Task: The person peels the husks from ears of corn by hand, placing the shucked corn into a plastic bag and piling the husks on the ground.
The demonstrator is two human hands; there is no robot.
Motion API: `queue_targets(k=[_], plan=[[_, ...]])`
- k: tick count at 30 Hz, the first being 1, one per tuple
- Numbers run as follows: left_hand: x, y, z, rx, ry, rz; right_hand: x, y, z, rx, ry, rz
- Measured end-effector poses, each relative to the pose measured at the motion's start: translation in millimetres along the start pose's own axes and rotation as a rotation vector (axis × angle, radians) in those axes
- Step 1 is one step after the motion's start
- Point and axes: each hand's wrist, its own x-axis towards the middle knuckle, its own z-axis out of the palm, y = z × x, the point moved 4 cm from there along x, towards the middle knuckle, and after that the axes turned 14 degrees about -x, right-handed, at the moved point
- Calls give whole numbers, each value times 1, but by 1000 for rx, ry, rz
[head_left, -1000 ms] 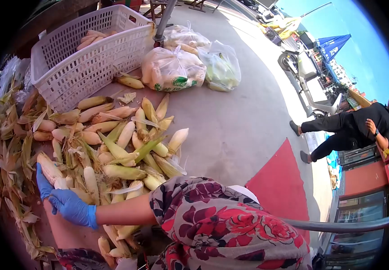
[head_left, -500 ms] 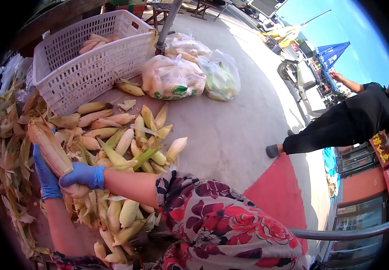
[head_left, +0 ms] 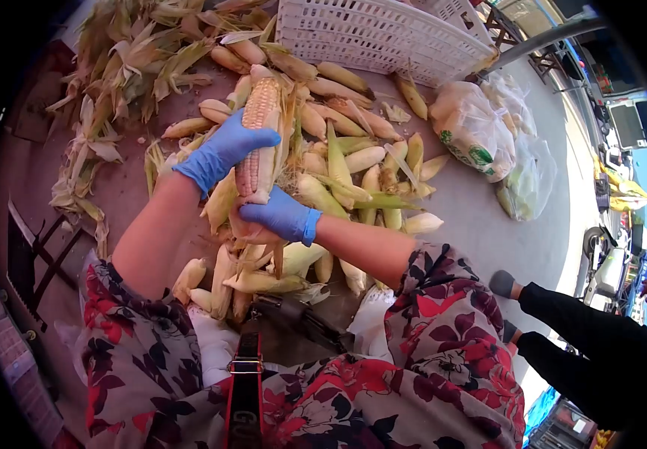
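A partly husked ear of corn (head_left: 261, 108), with pale yellow kernels turning pinkish toward its lower end, is tilted in front of me. My left hand (head_left: 232, 146), in a blue glove, is closed around its middle, the thumb lying across the kernels. At the lower end my right hand (head_left: 282, 215), gloved the same way, grips the ear's base; its fingertips are partly hidden. Loose husk (head_left: 287, 123) hangs along the right side of the ear. Beneath and beside both hands spreads a pile of corn ears (head_left: 349, 161), many still in pale husk.
Stripped husks (head_left: 132, 56) are heaped at upper left. Behind the pile stands a white plastic crate (head_left: 383, 37). Filled plastic bags (head_left: 473, 127) sit to its right, near a metal pole (head_left: 540, 46). A person in black trousers (head_left: 563, 348) is at right. A folding stool (head_left: 39, 262) stands at left.
My view has swung, bringing the hands and ear toward the middle and the crate to the top. Both hands still hold the ear; the kernel side and loose husk now show more.
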Motion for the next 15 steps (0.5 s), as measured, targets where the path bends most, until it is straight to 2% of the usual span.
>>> queue_targets(k=[1, 2, 4, 6, 8, 10, 11, 12, 13, 14, 15], plan=[[-3, 0, 1, 11, 13, 18, -3, -4, 3, 111, 33, 102], [-3, -2, 1, 14, -7, -7, -3, -9, 4, 71, 9, 48], [-7, -1, -1, 145, -58, -209, -5, -20, 7, -337, -141, -94], [-35, -46, 33, 758, -697, -439, -34, 22, 63, -1020, -809, -92], [-64, -57, 40, 440, -662, -420, -62, -12, 54, -903, -600, -235], [-71, -87, -8, 55, -374, -459, -58, 2, 29, -898, -756, 30], [-80, -77, -32, 93, -333, -488, -54, 10, 6, -835, -670, 149], [-86, -86, -70, 117, -251, -412, -54, 21, -19, -764, -598, 273], [-103, -71, -87, -118, -201, -467, -50, 32, -49, -608, -273, 204], [-118, -72, -113, -263, -124, -480, -39, 21, -86, -553, -117, 277], [-133, -70, -132, -392, -99, -432, -26, 13, -113, -496, -20, 512]])
